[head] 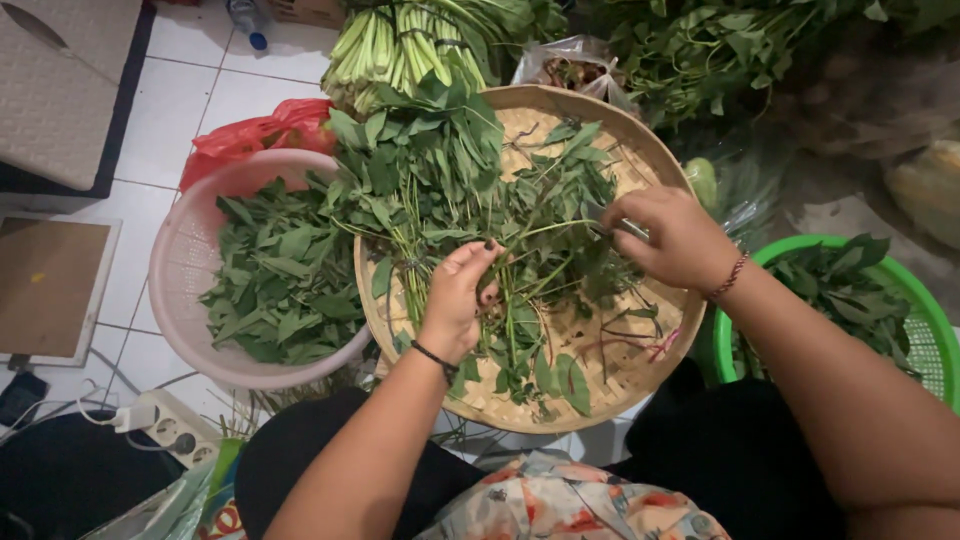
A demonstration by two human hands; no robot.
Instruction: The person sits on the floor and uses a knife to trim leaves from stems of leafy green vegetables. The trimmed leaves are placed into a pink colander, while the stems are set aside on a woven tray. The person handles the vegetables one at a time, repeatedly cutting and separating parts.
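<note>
So both hands are working over a round woven bamboo tray (640,385) sitting on the person's lap, piled with long thin-stemmed leafy greens (480,200). The left hand (458,300) is pinching a few pale green stems (525,240) between its fingertips, and the right hand (670,238) is closing around the other end of the same sprig, so the hands are apart but joined by that stalk. This stuff is looking super light and floppy, leaves bruising easily, stems bendy but probably snapping clean, so I'd say grip low on the stem, not the leaf. Plucked leaves are filling a pink plastic basket (185,290) to the left, more are sitting in a green plastic basket (925,310) on the right. Can't really tell what the right hand's fingers are doing, they're curling under. The green basket is getting cut off by the frame edge and the arm
</note>
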